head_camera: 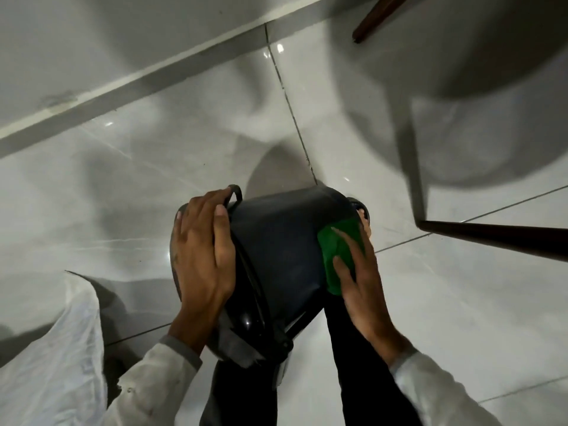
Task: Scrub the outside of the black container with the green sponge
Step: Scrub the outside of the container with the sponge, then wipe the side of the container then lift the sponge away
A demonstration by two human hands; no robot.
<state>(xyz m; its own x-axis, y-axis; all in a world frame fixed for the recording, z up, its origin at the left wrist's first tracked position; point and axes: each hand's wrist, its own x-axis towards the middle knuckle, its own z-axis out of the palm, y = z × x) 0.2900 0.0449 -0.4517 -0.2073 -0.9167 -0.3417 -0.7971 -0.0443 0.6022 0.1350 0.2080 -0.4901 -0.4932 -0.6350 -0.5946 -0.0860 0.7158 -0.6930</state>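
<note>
Container tipped on its side, sponge on its wall

One black container (pixel 276 250), one green sponge (pixel 336 256), two hands, both in light sleeves. Two dark furniture legs: one (pixel 498 238) just right of the right hand, another (pixel 378 16) far beyond both hands. One white cloth or bag (pixel 58 348) left of the left forearm; can't tell which.

Left hand (pixel 199 256): fingers spread and curled over the container's rim, thumb lying along the outer wall. It grips the rim edge and the thin handle loop (pixel 235 192) near the fingertips. Closed on the container, not flat.

Right hand (pixel 359 281): mostly flat, fingers extended and slightly apart, pressing the sponge against the container's outside near the base end. Sponge sits under the fingers, between palm and wall; part of it shows beyond the fingertips. No pinch, it's a flat-palm press.

Container lies between the two hands, mouth toward the left hand, base toward the right. It is off the tiled floor (pixel 153 149), held above the person's dark trousers (pixel 347 348). A bare foot (pixel 365 222) shows just past the right hand's fingertips, beside the container's base.
</note>
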